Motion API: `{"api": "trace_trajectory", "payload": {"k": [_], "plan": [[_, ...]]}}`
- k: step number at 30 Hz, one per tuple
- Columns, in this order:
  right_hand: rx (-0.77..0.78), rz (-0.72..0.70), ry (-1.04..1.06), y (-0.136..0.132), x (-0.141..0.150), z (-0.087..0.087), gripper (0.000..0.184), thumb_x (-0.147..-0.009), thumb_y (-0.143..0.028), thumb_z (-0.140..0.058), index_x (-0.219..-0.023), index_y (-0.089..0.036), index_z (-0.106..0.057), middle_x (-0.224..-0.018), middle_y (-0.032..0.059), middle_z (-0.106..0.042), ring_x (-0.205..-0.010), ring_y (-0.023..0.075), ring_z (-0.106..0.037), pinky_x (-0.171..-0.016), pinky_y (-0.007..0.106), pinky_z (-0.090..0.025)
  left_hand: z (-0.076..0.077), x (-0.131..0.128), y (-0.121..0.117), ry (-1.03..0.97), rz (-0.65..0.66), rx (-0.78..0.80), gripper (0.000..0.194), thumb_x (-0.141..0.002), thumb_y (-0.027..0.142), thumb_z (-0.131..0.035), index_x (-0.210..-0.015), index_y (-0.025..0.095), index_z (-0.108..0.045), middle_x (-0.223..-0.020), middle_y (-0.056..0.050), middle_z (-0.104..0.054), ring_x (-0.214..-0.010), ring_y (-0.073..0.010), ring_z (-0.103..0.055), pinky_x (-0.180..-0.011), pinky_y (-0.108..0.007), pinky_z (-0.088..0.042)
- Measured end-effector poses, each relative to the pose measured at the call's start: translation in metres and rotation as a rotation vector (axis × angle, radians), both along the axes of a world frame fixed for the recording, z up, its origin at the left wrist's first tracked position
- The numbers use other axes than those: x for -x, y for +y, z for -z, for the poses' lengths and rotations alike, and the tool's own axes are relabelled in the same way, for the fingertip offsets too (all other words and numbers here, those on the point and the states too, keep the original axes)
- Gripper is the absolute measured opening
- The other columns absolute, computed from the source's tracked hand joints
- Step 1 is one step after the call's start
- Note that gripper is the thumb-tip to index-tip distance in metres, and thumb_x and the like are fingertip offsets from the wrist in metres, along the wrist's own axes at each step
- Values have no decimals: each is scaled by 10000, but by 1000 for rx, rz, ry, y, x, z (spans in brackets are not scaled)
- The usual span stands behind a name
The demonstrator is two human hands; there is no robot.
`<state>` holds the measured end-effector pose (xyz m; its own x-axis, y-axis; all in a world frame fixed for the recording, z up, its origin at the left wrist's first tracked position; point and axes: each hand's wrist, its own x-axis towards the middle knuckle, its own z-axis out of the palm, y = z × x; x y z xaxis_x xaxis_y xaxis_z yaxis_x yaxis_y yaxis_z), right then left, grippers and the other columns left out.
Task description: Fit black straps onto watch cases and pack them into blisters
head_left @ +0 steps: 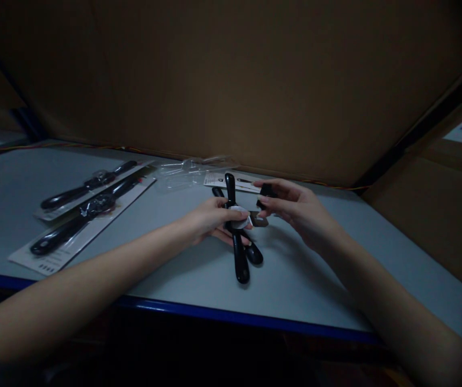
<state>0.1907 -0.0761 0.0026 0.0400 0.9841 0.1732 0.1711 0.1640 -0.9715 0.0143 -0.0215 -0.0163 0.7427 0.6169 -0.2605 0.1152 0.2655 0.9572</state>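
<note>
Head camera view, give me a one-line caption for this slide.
Left hand grips black-handled utensils, right hand pinches a small black piece, carded utensils on a grey table.

Dim, flat light leaves the cardboard point(231, 80) murky, with soft shadows beneath the right hand point(297, 207) and darkened, bowed frame edges.

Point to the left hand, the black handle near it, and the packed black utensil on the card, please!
Left hand point(215, 217): head view, on the back of the hand.
Black handle point(240, 264): head view, on its lower end.
Packed black utensil point(56, 239): head view, on its handle.
</note>
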Motion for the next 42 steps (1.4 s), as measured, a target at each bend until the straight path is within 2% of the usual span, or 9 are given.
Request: {"api": "trace_trajectory", "payload": {"k": [5, 12, 16, 21, 26, 29, 34, 39, 42], "plan": [[92, 3, -27, -1, 1, 1, 512, -616, -275, -745, -1080, -180, -551, -688, -15, -614, -553, 120, -610, -561, 275, -501, 1, -1, -1, 14, -15, 31, 313, -802, 260, -582, -1083, 136, -521, -922, -132, -686, -642, -206, -689, -522, -278, -529], [117, -55, -124, -1, 4, 4, 358, -627, -271, -738, -919, -188, -548, -618, -33, -601, -564, 133, -618, -576, 279, -496, -3, -4, -2, 9, -30, 113, 364, -856, 373, -448, -1092, 109, -531, -893, -138, -692, -639, -216, -683, -522, -283, -503], [104, -108, -186, 2, 8, 10, 375, -633, -282, -730, -941, -183, -540, -575, -59, -541, -514, 112, -568, -495, 243, -426, -3, -6, -3, -14, -37, 160, 380, -849, 380, -428, -1065, 91, -546, -807, -125, -694, -618, -211, -674, -554, -300, -505], [15, -108, -209, 6, 20, 25, 369, -636, -298, -723, -934, -178, -541, -520, -99, -433, -444, 62, -403, -425, 202, -285, -2, -6, -3, -27, -25, 205, 298, -830, 342, -450, -955, 93, -555, -689, -86, -667, -583, -215, -668, -580, -327, -521], [-15, -78, -231, 7, 26, 28, 417, -663, -372, -705, -992, -189, -527, -494, -108, -381, -447, 73, -376, -429, 208, -270, -5, -3, -4, -2, -44, 144, 208, -819, 237, -467, -919, 86, -568, -738, -101, -668, -618, -200, -674, -618, -314, -524], [-8, -73, -259, 8, 12, 17, 421, -731, -467, -621, -1033, -190, -523, -525, -80, -427, -474, 87, -421, -446, 217, -292, -6, 0, -2, -6, -71, 104, 194, -815, 209, -516, -976, 102, -539, -861, -122, -675, -634, -187, -677, -646, -324, -524], [-87, 188, -636, 20, -45, 3, 315, -755, -458, -581, -901, -179, -604, -633, -9, -530, -555, 111, -465, -490, 240, -324, -4, 1, 5, -7, -113, 97, 233, -804, 187, -561, -1004, 114, -466, -920, -152, -669, -654, -221, -686, -612, -338, -524], [134, 125, -993, 31, -79, 15, 263, -704, -411, -631, -821, -176, -642, -707, 27, -596, -627, 143, -523, -540, 253, -363, -3, 0, 6, -38, -113, 128, 219, -792, 225, -569, -937, 97, -468, -867, -158, -672, -648, -249, -686, -644, -385, -528], [119, 153, -1093, 34, -78, 23, 246, -697, -371, -642, -837, -169, -638, -751, 38, -627, -664, 156, -550, -551, 250, -379, -4, 0, 5, -28, -91, 159, 162, -795, 214, -514, -888, 85, -485, -909, -168, -667, -677, -254, -688, -690, -390, -521]]}}
